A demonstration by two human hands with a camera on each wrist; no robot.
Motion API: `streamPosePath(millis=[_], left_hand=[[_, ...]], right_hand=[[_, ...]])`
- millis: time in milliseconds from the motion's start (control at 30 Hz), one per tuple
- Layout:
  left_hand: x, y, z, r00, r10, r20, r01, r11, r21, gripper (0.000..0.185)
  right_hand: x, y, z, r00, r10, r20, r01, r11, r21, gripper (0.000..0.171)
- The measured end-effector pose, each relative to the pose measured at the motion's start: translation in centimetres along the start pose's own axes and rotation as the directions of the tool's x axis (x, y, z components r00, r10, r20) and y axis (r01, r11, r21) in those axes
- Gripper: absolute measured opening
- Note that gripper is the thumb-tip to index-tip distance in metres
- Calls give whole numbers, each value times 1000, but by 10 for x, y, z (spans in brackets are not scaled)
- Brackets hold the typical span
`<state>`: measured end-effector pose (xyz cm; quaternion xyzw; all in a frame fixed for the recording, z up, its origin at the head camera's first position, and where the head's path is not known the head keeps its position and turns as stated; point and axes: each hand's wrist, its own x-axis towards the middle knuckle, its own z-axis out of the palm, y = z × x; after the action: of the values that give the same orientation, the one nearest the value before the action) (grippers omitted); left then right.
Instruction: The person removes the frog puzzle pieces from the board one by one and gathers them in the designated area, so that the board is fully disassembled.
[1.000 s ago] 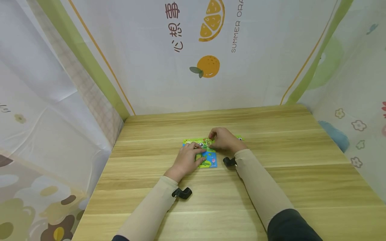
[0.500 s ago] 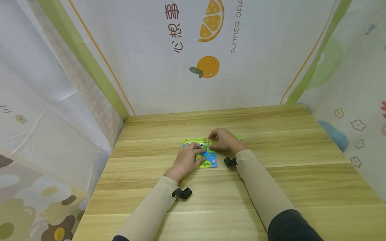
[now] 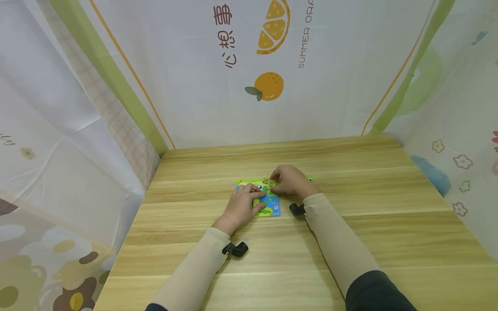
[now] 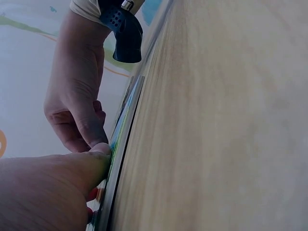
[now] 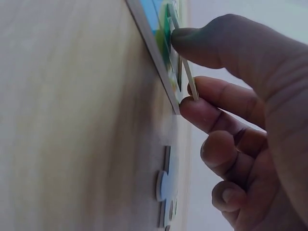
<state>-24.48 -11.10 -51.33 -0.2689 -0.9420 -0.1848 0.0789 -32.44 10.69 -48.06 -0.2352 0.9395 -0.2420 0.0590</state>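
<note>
A small jigsaw puzzle [image 3: 274, 207] with a green cartoon animal on blue lies flat in the middle of the table. My left hand [image 3: 240, 204] rests on its left part, covering much of the picture. At its upper right corner my right hand [image 3: 291, 179] holds a puzzle piece [image 5: 190, 79]. In the right wrist view the thumb is on one face and the fingers on the other; the piece is tilted above the tray edge [image 5: 154, 60]. Left wrist view: the left thumb [image 4: 94, 166] presses at the puzzle, close to the right hand [image 4: 79, 106].
Another loose piece [image 3: 310, 178], green with an eye, lies just right of the puzzle, partly behind the right hand. The right wrist view shows a loose piece's knobbed edge [image 5: 165, 185] on the wooden table [image 3: 342, 242]. Printed curtains [image 3: 311, 108] hang behind and at both sides.
The piece in the right hand has turned slightly over the corner of the puzzle. The right hand has barely shifted; the left hand stays in place.
</note>
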Motion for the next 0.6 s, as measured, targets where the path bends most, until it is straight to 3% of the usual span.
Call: streamPosePath(millis=[600], left_hand=[[0, 0, 1, 1000, 12, -10, -12, 1000, 13, 38]], right_hand=[[-5, 11, -4, 1000, 1, -9, 0, 997, 77, 36]])
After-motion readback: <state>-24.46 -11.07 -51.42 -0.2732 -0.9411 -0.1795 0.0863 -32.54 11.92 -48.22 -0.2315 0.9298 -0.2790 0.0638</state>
